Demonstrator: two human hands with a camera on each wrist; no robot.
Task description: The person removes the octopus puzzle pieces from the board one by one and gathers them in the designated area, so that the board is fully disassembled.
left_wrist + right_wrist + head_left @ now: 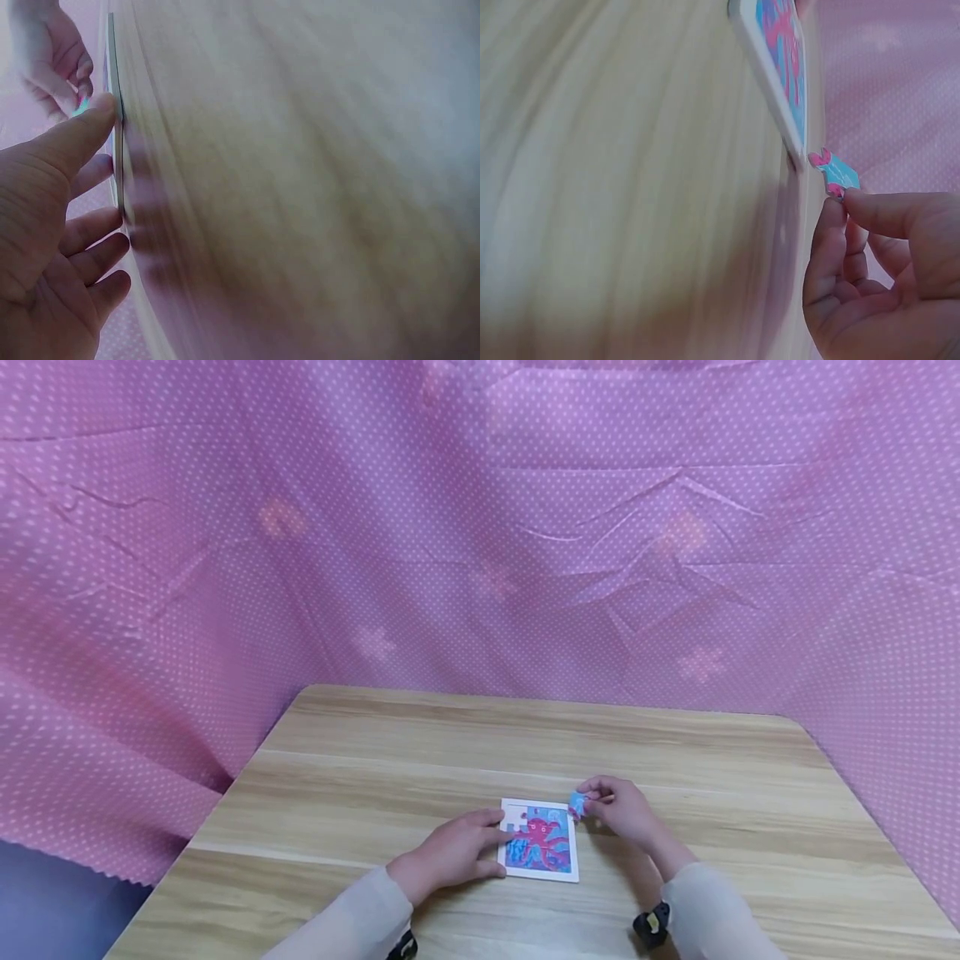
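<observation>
A square jigsaw puzzle in a white frame [558, 876] lies flat on the table, showing a red octopus on blue. At its upper left corner the pale backing [513, 816] is bare. My left hand [454, 850] steadies the frame's left side, thumb at the lower corner and fingers extended along the edge, one reaching over the picture. Just past the frame's upper right corner, my right hand [624, 810] pinches a blue and pink puzzle piece [841, 174] between thumb and forefinger. In the right wrist view that piece is tilted, raised above the table.
The wood-grain table [360, 727] extends around the puzzle on every side. A pink dotted curtain [465, 543] hangs behind it and along both sides. Dark bands [651, 927] sit at both wrists, by the pale sleeves [716, 914].
</observation>
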